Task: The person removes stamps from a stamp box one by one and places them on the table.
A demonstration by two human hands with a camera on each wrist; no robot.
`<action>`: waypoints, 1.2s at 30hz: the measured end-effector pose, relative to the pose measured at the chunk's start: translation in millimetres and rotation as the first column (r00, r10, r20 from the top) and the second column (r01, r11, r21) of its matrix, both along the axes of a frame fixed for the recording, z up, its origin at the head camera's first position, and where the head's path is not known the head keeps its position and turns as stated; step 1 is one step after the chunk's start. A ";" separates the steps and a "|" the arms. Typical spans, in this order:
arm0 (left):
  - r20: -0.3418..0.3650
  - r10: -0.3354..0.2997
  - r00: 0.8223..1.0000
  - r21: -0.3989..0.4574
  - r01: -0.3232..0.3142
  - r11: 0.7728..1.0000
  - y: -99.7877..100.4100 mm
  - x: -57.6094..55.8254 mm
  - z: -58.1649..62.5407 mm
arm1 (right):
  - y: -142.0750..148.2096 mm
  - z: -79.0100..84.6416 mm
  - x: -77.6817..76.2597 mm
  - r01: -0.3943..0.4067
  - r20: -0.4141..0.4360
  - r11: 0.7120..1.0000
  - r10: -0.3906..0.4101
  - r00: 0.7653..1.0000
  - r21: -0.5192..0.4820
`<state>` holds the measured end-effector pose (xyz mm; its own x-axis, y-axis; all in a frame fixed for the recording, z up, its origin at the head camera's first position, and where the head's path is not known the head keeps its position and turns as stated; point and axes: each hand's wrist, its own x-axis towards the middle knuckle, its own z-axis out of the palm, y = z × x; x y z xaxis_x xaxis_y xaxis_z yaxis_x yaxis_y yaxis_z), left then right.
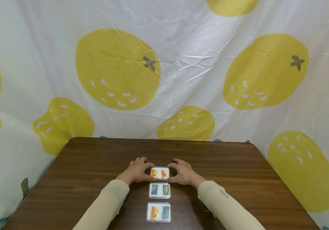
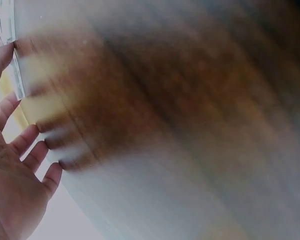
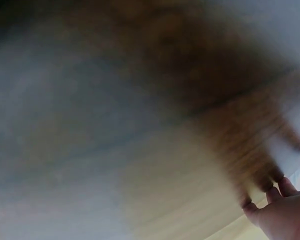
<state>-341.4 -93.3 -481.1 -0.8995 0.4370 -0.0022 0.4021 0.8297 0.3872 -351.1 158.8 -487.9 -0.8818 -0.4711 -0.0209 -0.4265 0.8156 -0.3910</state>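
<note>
Three flat clear plastic cases, each with two small pictures on white, lie in a column on the brown wooden table [image 1: 95, 166]. The farthest case [image 1: 160, 173] shows two orange pictures. My left hand [image 1: 137, 171] pinches its left end between thumb and index finger; my right hand [image 1: 184, 172] does likewise at the right end. Just below sits the middle case [image 1: 160, 190] with blue-green pictures. Nearest me is a case [image 1: 158, 212] with one orange and one blue picture. The left wrist view catches the held case's edge [image 2: 18, 75] at the thumb.
A white curtain [image 1: 190, 80] printed with large yellow fruit hangs behind the table's far edge. The glossy tabletop reflects the fingers in both wrist views. Table surface extends to both sides of the forearms.
</note>
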 end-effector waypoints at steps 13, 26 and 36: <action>0.024 -0.005 1.000 0.028 0.004 1.000 -0.6 -2.3 1.8 | -0.4 4.0 -2.2 0.007 0.001 1.000 -0.007 1.000 -0.014; 0.000 0.008 1.000 0.007 -0.008 1.000 2.0 -1.3 0.6 | -2.3 1.6 -2.5 0.011 0.003 1.000 -0.011 1.000 -0.028; 0.012 0.023 1.000 0.037 -0.024 0.999 1.7 -2.4 -0.7 | -2.1 0.4 -2.1 0.008 0.000 0.999 -0.008 1.000 -0.046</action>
<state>-343.8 -91.7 -481.8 -0.9096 0.4155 0.0029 0.3777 0.8237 0.4229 -353.2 156.7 -487.5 -0.8857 -0.4643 0.0013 -0.4200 0.8002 -0.4281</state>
